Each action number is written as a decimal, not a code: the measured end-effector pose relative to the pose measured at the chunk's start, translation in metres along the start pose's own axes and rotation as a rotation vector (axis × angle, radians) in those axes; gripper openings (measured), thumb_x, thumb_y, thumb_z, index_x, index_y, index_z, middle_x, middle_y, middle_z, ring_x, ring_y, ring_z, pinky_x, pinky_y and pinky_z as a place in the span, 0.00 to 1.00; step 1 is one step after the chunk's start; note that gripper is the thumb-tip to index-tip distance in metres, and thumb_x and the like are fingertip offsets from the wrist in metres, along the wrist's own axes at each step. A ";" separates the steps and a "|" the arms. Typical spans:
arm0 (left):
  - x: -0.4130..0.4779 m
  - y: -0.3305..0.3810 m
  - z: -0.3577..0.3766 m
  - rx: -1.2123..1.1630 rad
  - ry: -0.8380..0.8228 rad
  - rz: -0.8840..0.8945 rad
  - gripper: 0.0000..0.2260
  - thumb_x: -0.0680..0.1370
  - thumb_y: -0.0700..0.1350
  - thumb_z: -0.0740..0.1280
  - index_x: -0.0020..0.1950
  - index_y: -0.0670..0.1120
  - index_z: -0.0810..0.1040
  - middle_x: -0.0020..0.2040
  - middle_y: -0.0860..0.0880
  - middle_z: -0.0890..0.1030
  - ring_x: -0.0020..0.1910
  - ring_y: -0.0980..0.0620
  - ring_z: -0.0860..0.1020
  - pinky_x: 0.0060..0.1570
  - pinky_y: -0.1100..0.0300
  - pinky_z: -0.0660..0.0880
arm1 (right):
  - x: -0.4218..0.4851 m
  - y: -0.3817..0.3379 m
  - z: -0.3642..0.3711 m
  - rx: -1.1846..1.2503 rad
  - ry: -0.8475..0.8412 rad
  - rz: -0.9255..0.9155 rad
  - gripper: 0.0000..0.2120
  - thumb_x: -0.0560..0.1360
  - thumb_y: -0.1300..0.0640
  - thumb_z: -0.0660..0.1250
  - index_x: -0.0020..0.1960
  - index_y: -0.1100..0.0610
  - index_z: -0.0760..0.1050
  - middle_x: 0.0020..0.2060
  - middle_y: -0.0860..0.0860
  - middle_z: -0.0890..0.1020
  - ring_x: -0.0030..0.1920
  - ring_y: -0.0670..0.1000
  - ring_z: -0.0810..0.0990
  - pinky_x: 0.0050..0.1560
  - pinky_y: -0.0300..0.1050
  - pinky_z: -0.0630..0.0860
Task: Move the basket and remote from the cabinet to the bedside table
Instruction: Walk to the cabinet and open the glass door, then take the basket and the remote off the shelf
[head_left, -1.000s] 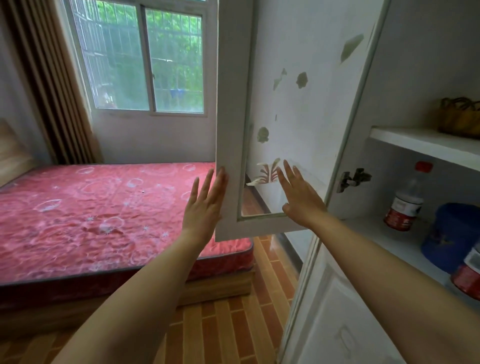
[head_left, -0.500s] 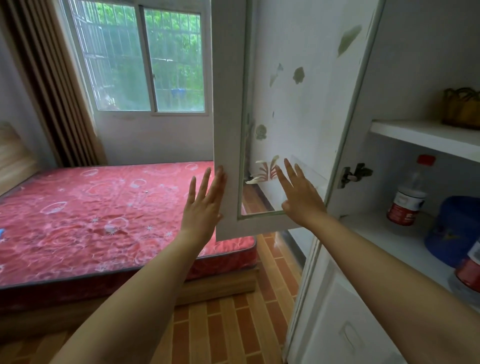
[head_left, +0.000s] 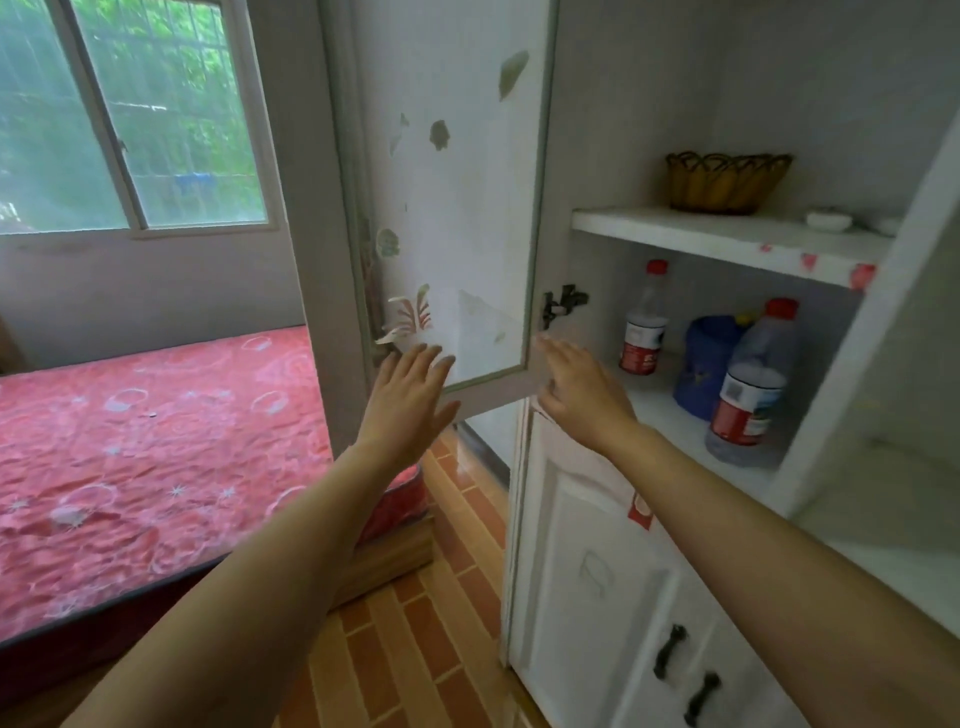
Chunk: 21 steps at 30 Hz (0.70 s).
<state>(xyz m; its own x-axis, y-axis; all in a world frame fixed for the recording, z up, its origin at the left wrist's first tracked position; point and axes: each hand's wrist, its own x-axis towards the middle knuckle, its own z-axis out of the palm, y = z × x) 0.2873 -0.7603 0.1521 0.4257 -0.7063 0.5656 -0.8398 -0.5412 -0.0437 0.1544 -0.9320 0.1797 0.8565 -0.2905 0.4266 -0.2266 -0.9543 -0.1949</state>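
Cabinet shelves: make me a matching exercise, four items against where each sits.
Items:
1. basket
2. small white dish
3. blue container
4. black handles

Places:
A. lower shelf, between two red-capped bottles
B. lower door, below the shelves
C. upper shelf, left
D. upper shelf, right of the basket

Pairs: 1-C, 2-D, 3-A, 4-B

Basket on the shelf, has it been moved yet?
Not yet. Done: the white cabinet door stands open. In hand: nothing; the left hand and right hand are open and empty by the door's bottom edge. Left: the brown woven basket sits on the upper shelf; no remote is visible.
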 end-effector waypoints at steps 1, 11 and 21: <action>0.001 0.009 0.001 -0.044 -0.010 0.012 0.23 0.77 0.52 0.61 0.70 0.45 0.63 0.71 0.43 0.66 0.71 0.44 0.61 0.71 0.45 0.56 | -0.012 0.007 -0.006 -0.005 0.011 0.026 0.27 0.77 0.58 0.57 0.74 0.56 0.54 0.74 0.53 0.60 0.73 0.52 0.57 0.71 0.49 0.57; 0.002 0.096 0.001 -0.273 -0.066 0.207 0.22 0.77 0.53 0.60 0.69 0.46 0.65 0.68 0.45 0.70 0.66 0.45 0.68 0.64 0.48 0.66 | -0.132 0.049 -0.063 -0.086 0.127 0.279 0.26 0.74 0.55 0.61 0.71 0.57 0.62 0.69 0.55 0.68 0.69 0.55 0.65 0.68 0.50 0.62; 0.000 0.146 -0.011 -0.356 -0.102 0.247 0.23 0.77 0.55 0.60 0.70 0.47 0.64 0.69 0.46 0.69 0.66 0.45 0.68 0.65 0.49 0.65 | -0.187 0.054 -0.092 -0.134 0.154 0.368 0.25 0.74 0.54 0.62 0.69 0.57 0.63 0.68 0.54 0.70 0.67 0.54 0.67 0.65 0.50 0.65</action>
<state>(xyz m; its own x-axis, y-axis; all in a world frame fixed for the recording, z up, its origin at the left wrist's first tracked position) 0.1613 -0.8339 0.1544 0.2138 -0.8456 0.4891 -0.9765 -0.1722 0.1293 -0.0606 -0.9361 0.1706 0.6300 -0.6112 0.4791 -0.5715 -0.7826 -0.2468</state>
